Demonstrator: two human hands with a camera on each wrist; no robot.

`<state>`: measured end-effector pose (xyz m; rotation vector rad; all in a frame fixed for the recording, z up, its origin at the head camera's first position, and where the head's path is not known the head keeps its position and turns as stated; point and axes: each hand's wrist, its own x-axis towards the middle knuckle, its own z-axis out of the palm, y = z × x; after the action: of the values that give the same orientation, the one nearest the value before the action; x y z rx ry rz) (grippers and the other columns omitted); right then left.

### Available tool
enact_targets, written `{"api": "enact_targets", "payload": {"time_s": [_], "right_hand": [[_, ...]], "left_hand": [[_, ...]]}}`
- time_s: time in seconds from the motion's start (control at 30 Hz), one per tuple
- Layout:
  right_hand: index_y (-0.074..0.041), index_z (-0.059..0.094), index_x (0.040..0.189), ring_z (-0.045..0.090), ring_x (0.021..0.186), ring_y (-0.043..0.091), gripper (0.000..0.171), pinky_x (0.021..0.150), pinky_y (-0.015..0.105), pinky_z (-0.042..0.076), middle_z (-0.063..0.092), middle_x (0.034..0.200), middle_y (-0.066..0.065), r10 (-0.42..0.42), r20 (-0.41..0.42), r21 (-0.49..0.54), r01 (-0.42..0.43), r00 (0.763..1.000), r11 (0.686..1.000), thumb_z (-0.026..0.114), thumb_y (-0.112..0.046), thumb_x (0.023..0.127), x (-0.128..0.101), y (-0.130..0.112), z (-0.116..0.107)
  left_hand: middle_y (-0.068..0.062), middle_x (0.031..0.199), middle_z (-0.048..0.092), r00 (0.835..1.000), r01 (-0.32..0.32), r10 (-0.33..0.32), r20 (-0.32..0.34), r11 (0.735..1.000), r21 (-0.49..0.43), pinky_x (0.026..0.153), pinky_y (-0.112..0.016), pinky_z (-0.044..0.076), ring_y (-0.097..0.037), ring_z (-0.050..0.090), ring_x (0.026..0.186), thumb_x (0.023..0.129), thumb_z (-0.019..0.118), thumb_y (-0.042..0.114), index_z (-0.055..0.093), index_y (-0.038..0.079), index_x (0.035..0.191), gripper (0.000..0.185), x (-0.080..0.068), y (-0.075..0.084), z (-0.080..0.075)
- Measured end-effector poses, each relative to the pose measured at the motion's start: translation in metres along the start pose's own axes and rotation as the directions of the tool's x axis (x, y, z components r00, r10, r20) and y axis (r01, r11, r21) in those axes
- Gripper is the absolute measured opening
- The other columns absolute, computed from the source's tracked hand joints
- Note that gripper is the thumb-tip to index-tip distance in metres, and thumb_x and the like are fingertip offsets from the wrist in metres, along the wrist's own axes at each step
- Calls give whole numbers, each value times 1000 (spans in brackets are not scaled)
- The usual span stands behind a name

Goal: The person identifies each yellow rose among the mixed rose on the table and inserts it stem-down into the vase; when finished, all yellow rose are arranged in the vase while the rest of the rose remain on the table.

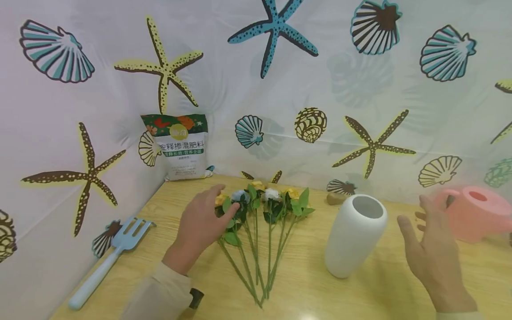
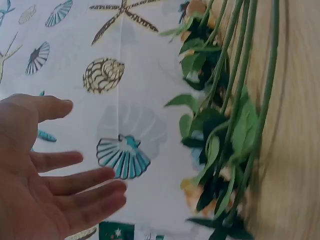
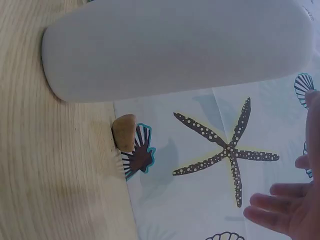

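A bag of fertiliser [image 1: 185,146] leans against the sea-patterned curtain [image 1: 280,89] at about 11 o'clock on the wooden table [image 1: 304,293]. A pale blue garden fork [image 1: 108,258] lies at 8 o'clock near the left edge. A pink watering can [image 1: 478,213] sits at 3 o'clock. A small brown stone [image 1: 335,198] rests at 1 o'clock against the curtain's foot.

White vase [image 1: 354,235], plain. Flowers [image 1: 260,200]: yellow, white and pale blue heads, green stems. Pink watering can [image 1: 478,213]. Light blue garden fork [image 1: 108,258]. Pale wood-grain surface [image 1: 304,289]. White backdrop curtain [image 1: 280,89], teal-and-brown starfish and shell print.
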<state>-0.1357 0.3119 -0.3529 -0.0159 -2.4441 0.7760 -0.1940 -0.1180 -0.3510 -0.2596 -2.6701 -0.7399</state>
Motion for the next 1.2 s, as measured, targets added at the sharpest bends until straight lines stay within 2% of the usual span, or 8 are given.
{"api": "enact_targets", "payload": {"time_s": [0.1, 0.17, 0.27, 0.4, 0.67, 0.83, 1.0, 1.2], "right_hand": [[-5, 41, 151, 61, 109, -1, 47, 88, 8, 44, 58, 138, 10, -39, -57, 160, 47, 998, 986, 48, -16, 106, -4, -5, 5], [-6, 46, 149, 56, 100, -17, 42, 88, 2, 40, 62, 132, -6, -72, -65, 284, 87, 995, 955, 43, -11, 107, -6, -9, 10], [-7, 45, 151, 63, 98, -12, 43, 92, 7, 41, 59, 130, -21, -101, -25, 431, 102, 995, 897, 32, -10, 110, -9, -15, 15], [-8, 44, 152, 64, 100, -4, 44, 93, 10, 42, 60, 131, -20, -110, 37, 505, 77, 993, 860, 29, -18, 112, -12, -21, 19], [-14, 46, 151, 55, 116, -2, 43, 91, 12, 43, 55, 141, -21, -89, 101, 486, 29, 991, 873, 33, -20, 111, -14, -29, 20], [-13, 46, 152, 55, 119, -2, 44, 92, 12, 43, 55, 141, -21, -92, 105, 509, 27, 990, 860, 33, -25, 111, -15, -31, 23], [-17, 45, 152, 53, 121, -2, 44, 94, 12, 42, 54, 142, -20, -80, 125, 516, 4, 989, 856, 32, -28, 111, -16, -31, 23], [-20, 44, 153, 50, 125, -1, 45, 95, 11, 39, 51, 146, -20, -81, 151, 511, -8, 985, 859, 31, -28, 111, -16, -27, 22]], "left_hand": [[-10, 113, 72, 995, -2, 11, 95, 996, -92, 73, -41, 57, -23, 69, 89, 94, 72, 31, 67, 7, 123, 38, -5, 14, 10], [-6, 107, 72, 986, -6, 32, 165, 988, -157, 68, -34, 55, -14, 65, 79, 94, 73, 26, 70, 9, 113, 26, -7, 22, 18], [-2, 97, 72, 964, -8, 65, 258, 976, -218, 65, -30, 51, -9, 60, 72, 94, 73, 23, 70, 12, 106, 17, -7, 31, 28], [-1, 92, 72, 930, -29, 111, 351, 973, -230, 64, -31, 51, -12, 61, 73, 94, 71, 23, 69, 12, 104, 15, -7, 42, 42], [-1, 82, 68, 864, -112, 175, 472, 981, -159, 60, -27, 49, -11, 61, 67, 92, 74, 21, 68, 6, 111, 25, -8, 64, 69], [4, 63, 58, 863, -78, 127, 489, 990, -118, 52, -24, 44, -8, 51, 51, 90, 76, 18, 69, 5, 111, 26, -10, 73, 79], [-1, 70, 63, 882, -70, 110, 459, 992, -103, 50, -25, 41, -10, 48, 50, 87, 79, 18, 68, 5, 103, 23, -11, 70, 88], [2, 67, 64, 875, -44, 105, 473, 990, -137, 52, -25, 44, -7, 53, 53, 87, 79, 17, 69, 4, 106, 25, -9, 64, 95]]}}
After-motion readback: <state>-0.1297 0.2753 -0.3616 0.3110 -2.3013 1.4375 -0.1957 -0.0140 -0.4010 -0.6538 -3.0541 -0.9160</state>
